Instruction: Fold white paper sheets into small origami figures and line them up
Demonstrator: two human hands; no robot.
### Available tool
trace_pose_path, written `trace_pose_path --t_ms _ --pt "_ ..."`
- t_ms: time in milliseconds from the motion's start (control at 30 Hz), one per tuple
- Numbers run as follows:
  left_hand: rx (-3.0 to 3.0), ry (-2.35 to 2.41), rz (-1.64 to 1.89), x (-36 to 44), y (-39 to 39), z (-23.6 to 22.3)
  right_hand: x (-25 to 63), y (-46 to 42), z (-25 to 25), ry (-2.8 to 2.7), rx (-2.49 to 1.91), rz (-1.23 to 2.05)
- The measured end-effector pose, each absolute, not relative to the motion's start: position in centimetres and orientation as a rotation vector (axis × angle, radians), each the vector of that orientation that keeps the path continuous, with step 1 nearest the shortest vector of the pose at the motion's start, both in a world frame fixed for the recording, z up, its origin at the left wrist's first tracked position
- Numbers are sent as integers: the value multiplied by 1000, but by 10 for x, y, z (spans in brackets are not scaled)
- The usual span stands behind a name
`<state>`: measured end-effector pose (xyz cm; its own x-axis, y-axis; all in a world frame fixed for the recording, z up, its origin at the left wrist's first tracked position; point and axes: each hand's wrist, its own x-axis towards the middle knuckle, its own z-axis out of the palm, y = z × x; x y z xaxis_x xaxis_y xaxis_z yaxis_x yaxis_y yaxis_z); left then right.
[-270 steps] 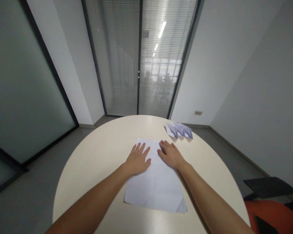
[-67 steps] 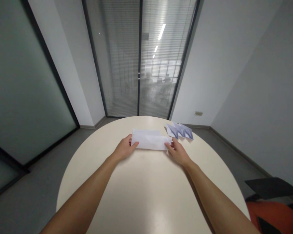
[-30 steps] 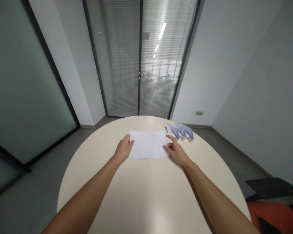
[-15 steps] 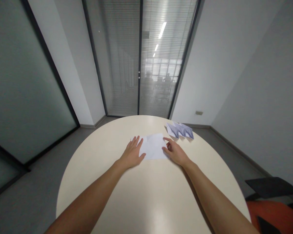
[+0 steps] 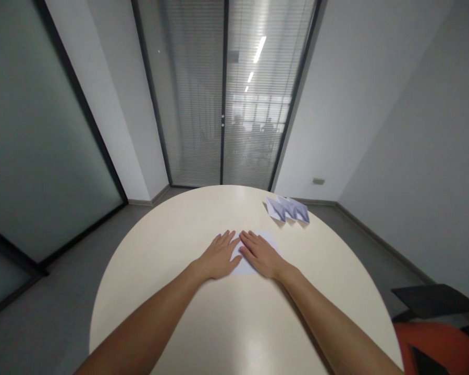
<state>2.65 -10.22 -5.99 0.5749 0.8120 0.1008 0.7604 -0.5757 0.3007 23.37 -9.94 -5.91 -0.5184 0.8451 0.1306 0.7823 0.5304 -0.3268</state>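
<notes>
A white sheet of paper (image 5: 244,266) lies flat on the round cream table (image 5: 234,317), mostly covered by my two hands. My left hand (image 5: 220,255) rests flat over its left part, fingers spread and pointing away from me. On the right part lies my right hand (image 5: 261,254), palm down with its fingers stretched out towards the left. The fingertips of both hands are close together near the sheet's middle. Whether the sheet has a crease under the hands is hidden.
Several zigzag-folded white paper pieces (image 5: 287,209) stand at the table's far right edge. A red and black chair (image 5: 437,344) is at the lower right, beside the table. Beyond the table is a glass partition with blinds (image 5: 197,114).
The paper has come nearer to me and slightly right. My right hand has gone from pinching at its right edge to lying flat on it; my left hand has shifted right and closer.
</notes>
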Motion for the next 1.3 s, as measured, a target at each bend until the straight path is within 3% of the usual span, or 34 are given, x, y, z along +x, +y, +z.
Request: trace_pose_path --t_ms 467,600,767,1067,1300 --pt "2595 1355 313 24 -98 -69 259 -83 -63 -2315 -1851 177" --pt "2601 1373 350 26 -99 -70 253 -89 -57 -2339 -1665 54" --pt "2583 1437 368 25 -97 -70 241 -99 -57 -2577 -1269 308" --pt "2575 1485 327 20 -94 -65 263 -86 -63 -2388 -1670 254" --pt "2616 1530 532 23 -92 -56 257 -90 -57 -2373 -1639 126"
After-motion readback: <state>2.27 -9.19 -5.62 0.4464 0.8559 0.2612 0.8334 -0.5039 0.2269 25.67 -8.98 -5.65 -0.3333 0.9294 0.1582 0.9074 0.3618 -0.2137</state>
